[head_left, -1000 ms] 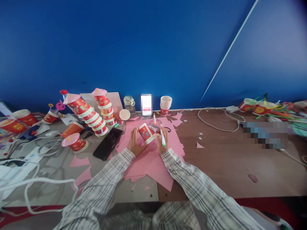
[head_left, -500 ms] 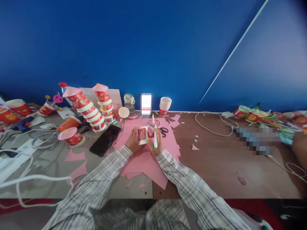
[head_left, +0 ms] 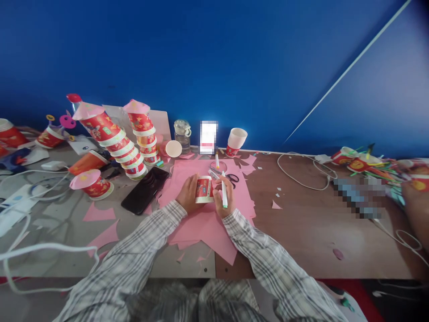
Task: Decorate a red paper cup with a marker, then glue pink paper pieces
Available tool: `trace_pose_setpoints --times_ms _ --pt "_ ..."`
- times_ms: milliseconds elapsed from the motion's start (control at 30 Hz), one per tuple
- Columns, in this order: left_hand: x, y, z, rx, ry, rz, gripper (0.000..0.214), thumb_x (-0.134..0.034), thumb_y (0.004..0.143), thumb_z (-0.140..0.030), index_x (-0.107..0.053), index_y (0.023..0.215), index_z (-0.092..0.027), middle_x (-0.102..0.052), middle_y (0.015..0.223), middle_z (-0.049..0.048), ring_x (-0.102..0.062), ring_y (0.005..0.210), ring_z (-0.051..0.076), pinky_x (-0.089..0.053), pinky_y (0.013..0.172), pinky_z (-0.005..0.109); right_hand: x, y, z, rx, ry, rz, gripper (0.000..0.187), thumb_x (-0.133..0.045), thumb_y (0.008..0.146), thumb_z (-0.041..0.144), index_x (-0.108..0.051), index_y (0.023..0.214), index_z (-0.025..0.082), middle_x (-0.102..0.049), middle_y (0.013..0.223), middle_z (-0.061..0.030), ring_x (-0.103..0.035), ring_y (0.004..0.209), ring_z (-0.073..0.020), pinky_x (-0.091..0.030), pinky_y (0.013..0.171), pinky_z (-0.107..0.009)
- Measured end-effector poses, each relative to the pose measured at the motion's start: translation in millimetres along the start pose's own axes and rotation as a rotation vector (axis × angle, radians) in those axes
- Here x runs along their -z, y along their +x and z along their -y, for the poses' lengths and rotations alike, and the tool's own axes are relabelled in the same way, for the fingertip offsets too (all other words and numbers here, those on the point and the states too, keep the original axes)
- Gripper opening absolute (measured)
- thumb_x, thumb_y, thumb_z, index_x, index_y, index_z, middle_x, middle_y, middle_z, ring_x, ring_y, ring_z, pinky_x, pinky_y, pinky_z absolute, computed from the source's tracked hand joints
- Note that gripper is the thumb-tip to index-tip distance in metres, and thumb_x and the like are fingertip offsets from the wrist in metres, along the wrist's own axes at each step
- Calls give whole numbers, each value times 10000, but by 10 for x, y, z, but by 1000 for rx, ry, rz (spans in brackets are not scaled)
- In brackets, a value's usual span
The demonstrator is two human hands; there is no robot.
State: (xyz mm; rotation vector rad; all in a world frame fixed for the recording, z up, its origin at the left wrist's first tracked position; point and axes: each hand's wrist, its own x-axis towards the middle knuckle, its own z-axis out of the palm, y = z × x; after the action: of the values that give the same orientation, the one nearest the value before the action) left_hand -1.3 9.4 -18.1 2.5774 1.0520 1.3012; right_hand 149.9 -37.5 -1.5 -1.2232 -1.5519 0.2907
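A red and white paper cup (head_left: pixel 203 189) is gripped in my left hand (head_left: pixel 188 194), its fingers curled round the left side. My right hand (head_left: pixel 221 203) holds a white marker pen (head_left: pixel 224 192) with a green end pointing down toward me; its fingertips are close to the cup's right side. Both hands are over several pink paper sheets (head_left: pixel 204 226). Dark-handled scissors (head_left: pixel 233 180) lie just beyond my right hand. Behind the cup is another white pen (head_left: pixel 216 161) with a yellow band, beside a ring-shaped thing too small to name.
Two stacks of red cups (head_left: pixel 112 134) with pink paper cones lean at the left, near a black phone (head_left: pixel 145 191). A glass jar (head_left: pixel 182 135), a lit screen (head_left: pixel 208 137) and stacked cups (head_left: pixel 236 142) stand by the blue wall. White cables (head_left: pixel 50 247) loop at left; another person's arm (head_left: pixel 415 210) is far right.
My right hand has shifted slightly right, away from the cup, with the marker pen still in it. The cup is turned a little, showing more of its printed side. The camera view has shifted.
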Motion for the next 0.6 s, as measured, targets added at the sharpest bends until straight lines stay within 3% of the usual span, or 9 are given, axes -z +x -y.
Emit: trace_pose_setpoints --times_ms 100,267,433,600 --pt "7 6 -3 18 -6 28 835 -577 690 -423 -131 1304 -76 -443 1161 238 -453 1063 362 -415 867 565 1 -8 -10 -26 101 -84 424 -442 787 290 -353 1202 269 -516 1023 -73 -563 813 -217 -509 716 -445" --pt "48 36 -35 31 -33 24 812 -597 686 -395 -158 1298 -93 -448 1166 209 -441 1077 314 -424 888 511 28 20 97 -101 295 -102 296 -454 794 301 -452 1079 221 -560 827 -26 -562 698 -167 -487 634 -351" --pt "64 34 -41 29 -25 44 839 -615 672 -405 -162 1296 -74 -443 1166 212 -433 1077 308 -411 910 504 42 77 187 -183 524 -144 231 -459 811 335 -461 1008 214 -579 647 19 -558 586 -145 -475 614 -335" --pt "63 23 -30 56 -31 80 854 -616 662 -415 -155 1303 -89 -439 1174 209 -434 1072 315 -396 918 525 -10 94 94 -276 647 -185 185 -457 819 378 -475 911 218 -577 597 34 -535 528 -128 -445 566 -300"
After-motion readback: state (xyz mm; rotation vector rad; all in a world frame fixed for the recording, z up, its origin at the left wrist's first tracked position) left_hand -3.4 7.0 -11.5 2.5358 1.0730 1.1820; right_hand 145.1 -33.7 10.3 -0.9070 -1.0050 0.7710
